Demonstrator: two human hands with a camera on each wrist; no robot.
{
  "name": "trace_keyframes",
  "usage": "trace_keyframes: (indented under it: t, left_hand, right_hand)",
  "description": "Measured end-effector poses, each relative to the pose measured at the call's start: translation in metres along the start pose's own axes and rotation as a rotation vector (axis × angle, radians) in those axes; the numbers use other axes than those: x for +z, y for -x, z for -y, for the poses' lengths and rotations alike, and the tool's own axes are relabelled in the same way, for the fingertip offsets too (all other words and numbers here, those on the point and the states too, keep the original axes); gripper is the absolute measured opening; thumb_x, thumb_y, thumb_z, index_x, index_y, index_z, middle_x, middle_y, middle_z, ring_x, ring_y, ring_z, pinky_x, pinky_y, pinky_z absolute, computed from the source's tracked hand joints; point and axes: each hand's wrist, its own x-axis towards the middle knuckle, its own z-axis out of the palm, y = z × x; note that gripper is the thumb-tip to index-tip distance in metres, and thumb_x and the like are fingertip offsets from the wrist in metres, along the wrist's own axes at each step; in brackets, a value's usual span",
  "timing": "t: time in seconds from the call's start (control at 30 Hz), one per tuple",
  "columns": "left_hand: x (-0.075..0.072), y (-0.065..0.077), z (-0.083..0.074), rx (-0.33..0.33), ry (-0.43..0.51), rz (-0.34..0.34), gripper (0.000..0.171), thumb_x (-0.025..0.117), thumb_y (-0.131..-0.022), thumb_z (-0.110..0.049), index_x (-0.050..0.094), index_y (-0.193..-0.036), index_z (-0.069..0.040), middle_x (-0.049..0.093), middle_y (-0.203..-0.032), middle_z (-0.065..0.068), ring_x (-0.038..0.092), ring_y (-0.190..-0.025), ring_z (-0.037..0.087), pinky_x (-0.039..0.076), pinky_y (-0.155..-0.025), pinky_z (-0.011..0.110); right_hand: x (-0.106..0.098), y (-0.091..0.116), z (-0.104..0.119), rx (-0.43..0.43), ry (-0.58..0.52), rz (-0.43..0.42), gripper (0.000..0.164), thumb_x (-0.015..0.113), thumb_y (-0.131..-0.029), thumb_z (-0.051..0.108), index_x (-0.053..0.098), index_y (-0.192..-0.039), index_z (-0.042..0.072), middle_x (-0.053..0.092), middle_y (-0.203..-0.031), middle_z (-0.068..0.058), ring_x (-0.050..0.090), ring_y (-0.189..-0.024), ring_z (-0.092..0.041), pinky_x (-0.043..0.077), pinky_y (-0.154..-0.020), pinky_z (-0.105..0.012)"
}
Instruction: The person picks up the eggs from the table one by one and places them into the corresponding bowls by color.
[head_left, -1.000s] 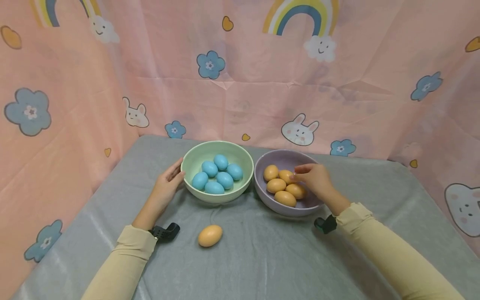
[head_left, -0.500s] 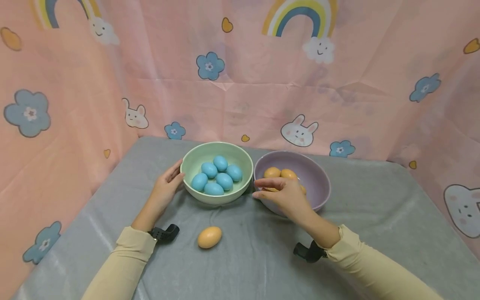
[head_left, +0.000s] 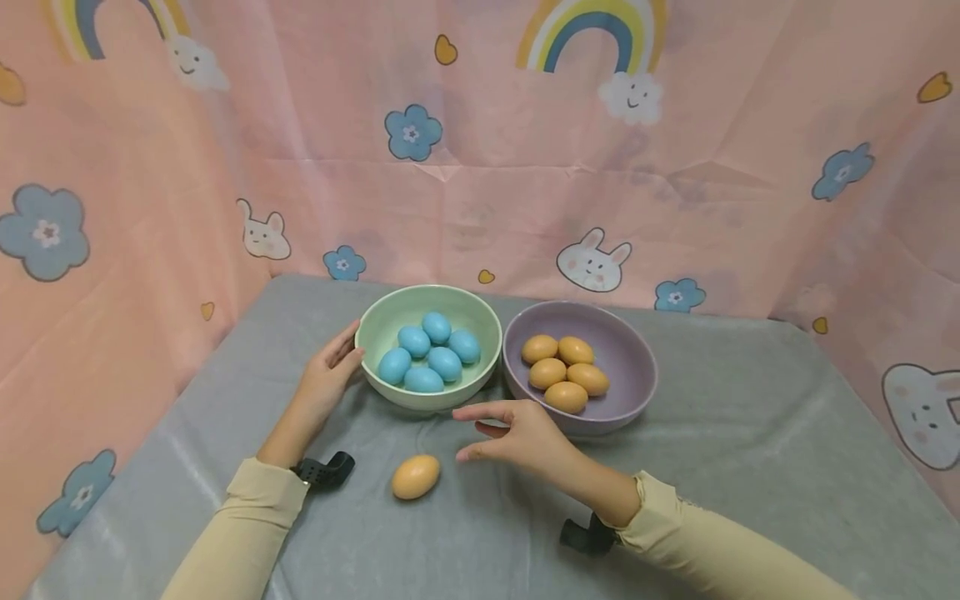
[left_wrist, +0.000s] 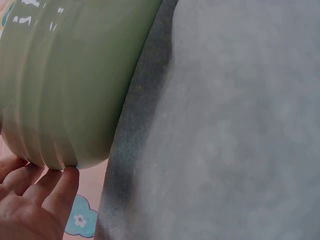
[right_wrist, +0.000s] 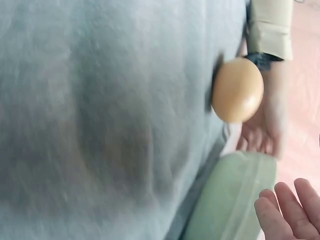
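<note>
My left hand [head_left: 326, 379] touches the left outer side of a green bowl [head_left: 483, 379]; in the left wrist view its fingertips [left_wrist: 70, 172] rest against the bowl's ridged wall. Several blue eggs [head_left: 445, 364] lie in that bowl. A single orange-brown egg [head_left: 416, 477] lies on the grey cloth in front of the bowls. To the right of this egg, and apart from it, my right hand [head_left: 525, 437] hovers with thumb and fingers spread, holding nothing. Behind that hand, a purple bowl [head_left: 633, 367] holds several more orange-brown eggs [head_left: 587, 379].
The two bowls stand side by side, close together, near the back of the cloth-covered table [head_left: 720, 400]. A pink printed curtain [head_left: 495, 192] rises behind and at both sides. Each wrist wears a dark strap [head_left: 326, 469] with a protruding part.
From over the purple bowl, my right hand has moved left and toward me, near the lone egg, uncovering the eggs in that bowl. My left hand stays on the green bowl.
</note>
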Motion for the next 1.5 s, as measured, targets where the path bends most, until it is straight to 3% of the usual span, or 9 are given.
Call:
trace_keyframes:
  t: [0.3, 0.5, 0.73, 0.93, 1.07, 1.23, 1.5]
  left_hand:
    - [-0.001, 0.002, -0.001, -0.003, -0.031, -0.007, 0.057, 0.047, -0.105, -0.022, 0.027, -0.158, -0.017, 0.027, -0.164, 0.007, 0.028, -0.151, 0.024, 0.037, -0.117, 0.040]
    - [-0.001, 0.001, -0.002, -0.001, -0.019, -0.007, 0.057, 0.047, -0.105, -0.022, 0.028, -0.158, -0.017, 0.027, -0.164, 0.006, 0.028, -0.151, 0.022, 0.036, -0.118, 0.040]
    - [-0.001, -0.001, -0.002, 0.004, -0.013, -0.005, 0.057, 0.048, -0.105, -0.021, 0.028, -0.158, -0.015, 0.027, -0.164, 0.007, 0.027, -0.151, 0.022, 0.035, -0.119, 0.040]
    - [0.000, -0.002, 0.001, 0.010, -0.017, -0.003, 0.056, 0.048, -0.105, -0.022, 0.028, -0.158, -0.016, 0.028, -0.164, 0.006, 0.029, -0.151, 0.022, 0.037, -0.117, 0.038]
    - [-0.001, -0.002, 0.002, 0.007, -0.021, 0.001, 0.056, 0.047, -0.106, -0.021, 0.028, -0.158, -0.016, 0.027, -0.164, 0.007, 0.028, -0.151, 0.023, 0.038, -0.115, 0.037]
    - [0.000, -0.001, 0.001, -0.003, -0.022, -0.005, 0.056, 0.048, -0.106, -0.021, 0.029, -0.158, -0.017, 0.029, -0.163, 0.007, 0.030, -0.150, 0.022, 0.040, -0.114, 0.032]
    - [0.001, -0.001, -0.002, -0.006, -0.027, -0.009, 0.056, 0.048, -0.106, -0.023, 0.029, -0.158, -0.016, 0.029, -0.163, 0.007, 0.030, -0.150, 0.022, 0.039, -0.115, 0.036]
  right_hand:
    - [0.020, -0.003, -0.011, -0.010, 0.009, 0.112, 0.045, 0.084, -0.077, 0.006, 0.069, -0.117, -0.008, 0.068, -0.127, -0.019, 0.060, -0.126, -0.031, 0.053, -0.102, -0.027]
    - [0.029, -0.008, -0.012, 0.004, -0.007, 0.120, 0.046, 0.085, -0.075, 0.002, 0.069, -0.117, -0.009, 0.068, -0.125, -0.020, 0.062, -0.124, -0.032, 0.054, -0.101, -0.027]
    - [0.038, -0.013, -0.011, 0.022, 0.049, 0.155, 0.049, 0.087, -0.072, 0.004, 0.071, -0.118, -0.004, 0.072, -0.120, -0.015, 0.063, -0.122, -0.027, 0.053, -0.100, -0.021]
    - [0.043, -0.016, -0.011, 0.044, 0.056, 0.183, 0.050, 0.086, -0.073, 0.000, 0.069, -0.120, -0.006, 0.071, -0.123, -0.015, 0.060, -0.125, -0.029, 0.053, -0.102, -0.025]
    - [0.044, -0.018, -0.011, 0.060, 0.086, 0.181, 0.049, 0.085, -0.073, -0.001, 0.070, -0.119, -0.005, 0.071, -0.122, -0.015, 0.063, -0.122, -0.028, 0.054, -0.100, -0.025]
    - [0.044, -0.022, -0.013, 0.072, 0.127, 0.151, 0.041, 0.085, -0.073, 0.001, 0.074, -0.113, -0.003, 0.074, -0.113, -0.016, 0.071, -0.107, -0.025, 0.058, -0.087, -0.020]
    - [0.044, -0.025, -0.014, 0.090, 0.159, 0.114, 0.035, 0.088, -0.072, 0.008, 0.078, -0.106, 0.003, 0.078, -0.102, -0.009, 0.070, -0.096, -0.009, 0.056, -0.081, -0.017]
